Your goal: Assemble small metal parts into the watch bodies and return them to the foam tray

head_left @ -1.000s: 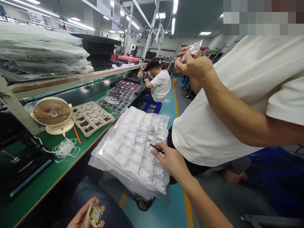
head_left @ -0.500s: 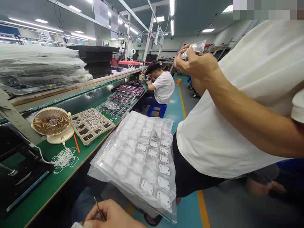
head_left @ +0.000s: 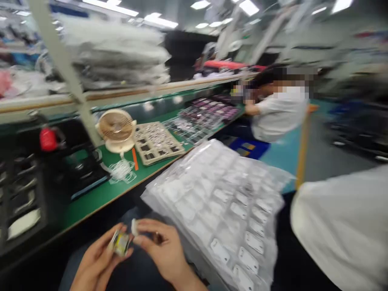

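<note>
- Your left hand cups one small yellow-faced rectangular part over your lap, below the green counter.
- Your right hand pinches one small white piece just beside it.
- One bagged stack of clear plastic trays lies alongside; one round beige fan stands on the counter.

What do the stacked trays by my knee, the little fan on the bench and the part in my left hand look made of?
Stacked trays: thin clear plastic, glossy; you see through to moulded pockets and white pieces. Fan: gold-toned grille, perhaps metal or coated plastic; the cream base looks plastic. Part in the left hand: yellow face, pale rim; too blurred to tell.
</note>
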Tool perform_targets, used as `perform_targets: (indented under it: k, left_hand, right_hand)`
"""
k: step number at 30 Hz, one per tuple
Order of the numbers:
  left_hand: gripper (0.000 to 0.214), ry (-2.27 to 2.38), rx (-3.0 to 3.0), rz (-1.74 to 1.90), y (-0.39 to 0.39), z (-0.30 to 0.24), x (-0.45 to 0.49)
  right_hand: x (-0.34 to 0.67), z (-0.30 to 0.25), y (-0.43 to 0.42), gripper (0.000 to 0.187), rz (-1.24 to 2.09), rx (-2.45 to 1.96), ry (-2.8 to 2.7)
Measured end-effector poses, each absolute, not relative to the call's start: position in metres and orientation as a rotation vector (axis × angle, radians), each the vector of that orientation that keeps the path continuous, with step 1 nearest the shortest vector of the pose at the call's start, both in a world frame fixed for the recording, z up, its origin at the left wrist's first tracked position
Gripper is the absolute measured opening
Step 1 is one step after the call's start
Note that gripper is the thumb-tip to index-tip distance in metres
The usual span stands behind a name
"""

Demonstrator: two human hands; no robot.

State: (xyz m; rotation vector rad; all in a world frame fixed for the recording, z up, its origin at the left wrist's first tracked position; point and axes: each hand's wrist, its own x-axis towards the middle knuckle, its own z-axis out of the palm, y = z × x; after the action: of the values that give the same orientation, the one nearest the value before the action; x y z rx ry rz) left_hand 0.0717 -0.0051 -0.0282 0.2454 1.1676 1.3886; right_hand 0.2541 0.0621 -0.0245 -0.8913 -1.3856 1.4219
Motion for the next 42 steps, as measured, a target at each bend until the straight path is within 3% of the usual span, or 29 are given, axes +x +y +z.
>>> perform_targets:
  k: [2,7,19,30,36,42]
  left_hand:
    - [0.055,1.115,0.312,1.457,-0.002,-0.025,0.071]
    - [0.041,1.099,0.43,1.574,-0.001,-0.035,0.058]
    - [0.037,1.093,0.588,1.634,-0.012,-0.039,0.04]
    - [0.035,1.11,0.571,1.663,-0.018,-0.046,0.044]
    - [0.037,1.195,0.301,1.662,-0.019,-0.04,0.051]
    - [0.038,1.148,0.375,1.712,-0.024,-0.04,0.047]
  right_hand:
    - [0.249,-0.024,0.064,0.019,1.184,-0.769,-1.593]
    - [0.231,-0.02,0.075,0.03,0.946,-0.565,-1.871]
    - [0.212,-0.026,0.071,0.029,0.825,-0.525,-2.02]
    - [0.204,-0.059,0.064,0.052,0.592,-0.503,-2.117]
    - [0.195,-0.056,0.062,0.048,0.761,-0.622,-2.029]
    - [0.196,-0.036,0.067,0.009,1.149,-0.746,-2.152]
